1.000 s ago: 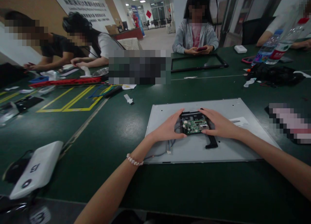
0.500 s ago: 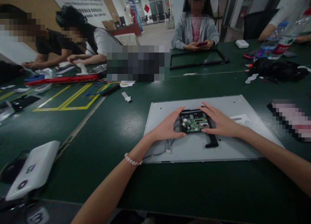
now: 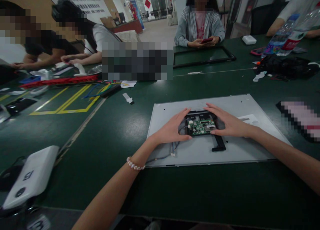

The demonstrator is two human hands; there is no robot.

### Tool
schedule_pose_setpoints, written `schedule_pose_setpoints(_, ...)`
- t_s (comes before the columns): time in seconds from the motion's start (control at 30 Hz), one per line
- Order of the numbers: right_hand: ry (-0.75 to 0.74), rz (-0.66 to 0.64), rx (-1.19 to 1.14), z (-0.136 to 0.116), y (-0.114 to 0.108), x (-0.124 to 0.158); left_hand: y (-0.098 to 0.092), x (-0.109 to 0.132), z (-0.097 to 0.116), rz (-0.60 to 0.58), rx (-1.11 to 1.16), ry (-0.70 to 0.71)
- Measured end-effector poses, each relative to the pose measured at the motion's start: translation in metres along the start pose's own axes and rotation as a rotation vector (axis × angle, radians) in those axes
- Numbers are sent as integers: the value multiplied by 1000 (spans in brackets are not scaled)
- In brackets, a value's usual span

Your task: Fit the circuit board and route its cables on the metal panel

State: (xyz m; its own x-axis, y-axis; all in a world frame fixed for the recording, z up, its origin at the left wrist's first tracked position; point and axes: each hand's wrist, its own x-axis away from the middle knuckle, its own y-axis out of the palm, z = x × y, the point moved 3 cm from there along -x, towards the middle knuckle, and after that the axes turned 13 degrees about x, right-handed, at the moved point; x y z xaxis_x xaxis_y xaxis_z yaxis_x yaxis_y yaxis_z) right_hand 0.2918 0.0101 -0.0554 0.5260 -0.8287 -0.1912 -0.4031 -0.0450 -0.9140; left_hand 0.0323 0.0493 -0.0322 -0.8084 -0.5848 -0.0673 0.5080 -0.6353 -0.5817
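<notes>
A green circuit board sits in a black plastic holder, whose short arm points toward me, on a light grey flat panel. My left hand grips the holder's left side, its thumb at the near edge and its fingers at the far edge. On the other side my right hand holds the holder the same way. The palms hide part of both sides. A thin cable with a white connector lies on the panel below my left hand.
A white power bank lies at left, a phone at right. Farther back are a black rectangular frame, plastic bottles, a black plastic bag and coloured wires. Several people sit around the green table.
My right thumb has shifted slightly right along the near edge of the holder. The camera view has moved a little; the board and panel otherwise look the same.
</notes>
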Motion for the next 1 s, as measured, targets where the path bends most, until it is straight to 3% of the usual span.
schedule_pose_setpoints(1.0,21,-16,0,-1,-1,-1,1,-1,-1,-13,-75,11)
